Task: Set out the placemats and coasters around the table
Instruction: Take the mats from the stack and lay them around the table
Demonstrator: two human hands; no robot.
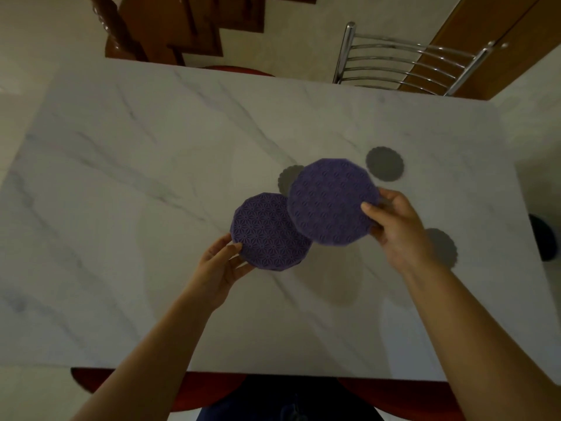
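Note:
Two purple round placemats with a star lattice pattern are held above the white marble table (151, 177). My left hand (220, 264) grips the lower placemat (268, 232) by its near left edge. My right hand (394, 226) pinches the upper placemat (332, 202) at its right edge; that mat overlaps the lower one. Three grey scalloped coasters lie on the table: one (385, 163) beyond the upper mat, one (288, 179) partly hidden under it, one (443, 246) partly behind my right wrist.
A chrome-backed chair (406, 62) stands at the far right side of the table. A wooden staircase (170, 28) rises beyond the far edge. A red chair seat (212, 390) shows at the near edge, below my arms. A dark object (546, 238) sits past the right edge.

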